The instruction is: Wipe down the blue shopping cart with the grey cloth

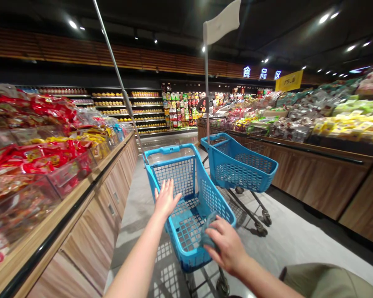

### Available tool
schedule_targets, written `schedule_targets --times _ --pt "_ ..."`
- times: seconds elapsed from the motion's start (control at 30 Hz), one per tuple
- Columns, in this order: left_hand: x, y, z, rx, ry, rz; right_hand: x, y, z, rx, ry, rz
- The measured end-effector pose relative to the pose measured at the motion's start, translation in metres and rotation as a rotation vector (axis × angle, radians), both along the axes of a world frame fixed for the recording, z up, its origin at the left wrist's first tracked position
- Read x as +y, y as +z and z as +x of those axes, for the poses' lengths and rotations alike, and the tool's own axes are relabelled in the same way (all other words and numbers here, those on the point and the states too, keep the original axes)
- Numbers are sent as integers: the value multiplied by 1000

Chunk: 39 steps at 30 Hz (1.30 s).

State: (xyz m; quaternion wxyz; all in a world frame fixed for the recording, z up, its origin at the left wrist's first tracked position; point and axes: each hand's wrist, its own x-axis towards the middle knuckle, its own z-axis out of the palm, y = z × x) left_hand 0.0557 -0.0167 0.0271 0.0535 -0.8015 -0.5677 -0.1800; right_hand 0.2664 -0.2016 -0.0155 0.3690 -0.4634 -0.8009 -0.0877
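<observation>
A blue plastic shopping cart (179,150) stands right in front of me, its basket holding nothing that I can see. My left hand (167,198) is over the cart's left side, fingers spread and holding nothing; whether it touches the rim I cannot tell. At the near right corner of the basket, my right hand (225,244) grips a crumpled grey-blue cloth (207,231) against or just above the rim. Part of the cloth is hidden behind the fingers.
A second blue cart (245,169) with a white flag (223,22) on a pole stands close on the right. Wooden display counters (90,223) with packaged snacks (43,159) line both sides of the aisle. Stocked shelves (146,108) stand at the back.
</observation>
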Motion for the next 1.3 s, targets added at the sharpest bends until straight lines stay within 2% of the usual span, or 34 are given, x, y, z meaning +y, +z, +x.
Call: schedule_targets --times 0.1,0.2,0.33,0.43,0.53,0.6,0.7,0.83,0.97,1.1,1.17,1.23,1.3 --pt "2 -1 4 2 -17 -11 -2 -4 -48 -24 75 -15" --pt "10 -3 -1 8 -66 -17 -2 -9 -54 -119 121 40" --pt "17 -5 -5 -3 -109 -38 -4 -12 -6 -284 155 130" --pt "15 -4 1 -22 -109 -55 -7 -8 43 -296 60 151" --pt "11 -2 11 -44 -96 -67 -9 -2 86 -223 -23 107" --pt "9 -1 17 -56 -68 -64 -11 2 104 -98 -89 102" --pt "8 0 23 -66 -29 -55 -12 2 109 1 -148 102" --pt "8 -1 25 -84 -24 -50 -6 -8 85 -108 -26 -9" --pt "8 -3 26 -87 -13 -37 -4 -13 38 -33 -24 1" --pt "6 -2 25 -84 11 -22 -10 -20 -27 -53 108 107" --pt "5 -1 22 -75 5 -37 -11 -24 -52 -77 111 210" --pt "5 -1 17 -63 -22 -49 -9 -25 -63 -113 84 268" --pt "7 -1 12 -49 -55 -47 -6 -23 -57 -173 95 251"
